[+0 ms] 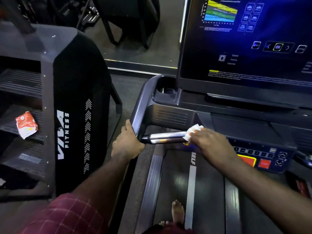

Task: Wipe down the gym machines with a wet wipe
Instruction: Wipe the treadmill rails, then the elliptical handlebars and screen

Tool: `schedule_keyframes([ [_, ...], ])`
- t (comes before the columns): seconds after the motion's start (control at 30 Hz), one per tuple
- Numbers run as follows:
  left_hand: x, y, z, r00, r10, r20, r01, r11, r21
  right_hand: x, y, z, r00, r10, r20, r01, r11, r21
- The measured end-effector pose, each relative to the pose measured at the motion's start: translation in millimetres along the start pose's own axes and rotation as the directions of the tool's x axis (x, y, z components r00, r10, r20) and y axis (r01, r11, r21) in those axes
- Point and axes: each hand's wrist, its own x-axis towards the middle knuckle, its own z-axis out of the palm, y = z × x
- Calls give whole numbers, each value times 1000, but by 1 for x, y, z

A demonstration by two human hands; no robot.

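Stair machine, left edge of view: black housing with white lettering, ribbed steps on its left side.

Packet: orange and white, crumpled, lying on one ribbed step of the stair machine, well apart from both hands; print not readable.

Left hand: fingers wrapped round the grey handrail at its lower bend, on the left front corner of the treadmill; judged a steadying grip.

Chrome bar: short and shiny, running from that bend rightward toward the console.

Wet wipe: white, bunched, on the right end of the chrome bar, partly covered by the right hand.

Right hand: fingers bent down over the wet wipe, clamping it against the chrome bar; slightly blurred.

Cup holder: dark well at the console's left corner, above the handrail.

Screen: lit, blue, upright over the console.

Button panel: red and yellow keys, just right of the right hand.

Belt with one bare foot on it, lower middle.

Progress, judged: early to middle. Wiping under way on the chrome bar only. No telling which surfaces are already clean. Probably left: handrail, console, button panel, screen and the stair machine
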Motion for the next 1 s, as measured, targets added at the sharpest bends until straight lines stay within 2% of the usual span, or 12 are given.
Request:
schedule_keyframes([
  [0.17, 1, 0, 0, 1000, 11, 7, -11, 1000, -3, 1, -6, 15, 992, 116, -46, -117, 993, -10],
  [0.23, 3, -3, 2, 1000, 20, 3, -20, 1000, -3, -3, -31, 19, 929, 269, -252, -203, 944, 259],
  [0.27, 4, -3, 3, 1000, 25, 0, -25, 1000, -1, -7, -46, 25, 844, 409, -346, -231, 860, 455],
  [0.33, 4, -4, 4, 999, 32, -6, -32, 999, -2, -15, -88, 50, 570, 767, -295, -291, 524, 801],
  [0.4, 4, -4, 6, 999, 37, -17, -37, 999, -5, -17, -126, 85, 296, 947, 127, -178, -76, 981],
  [0.43, 5, -4, 6, 999, 40, -20, -40, 999, -3, -13, -133, 98, 229, 900, 371, -17, -378, 926],
  [0.47, 5, -4, 7, 999, 40, -20, -40, 999, 1, -7, -131, 108, 239, 782, 575, 140, -614, 777],
  [0.5, 6, -4, 8, 999, 37, -19, -37, 999, 5, 0, -125, 115, 297, 668, 683, 251, -744, 619],
  [0.63, 7, -4, 9, 999, 39, -28, -39, 999, 21, 46, -110, 106, 455, 579, 677, 505, -794, 339],
  [0.8, 7, -2, 8, 999, 30, -24, -29, 999, 25, 97, -166, 118, 487, 415, 769, 407, -886, 220],
  [0.9, 8, -4, 10, 1000, 20, -17, -20, 999, 29, 79, -150, 110, 499, 411, 763, 371, -897, 241],
  [1.0, 9, -5, 10, 998, 27, -49, -25, 999, 38, 52, -119, 96, 441, 481, 758, 482, -839, 252],
])
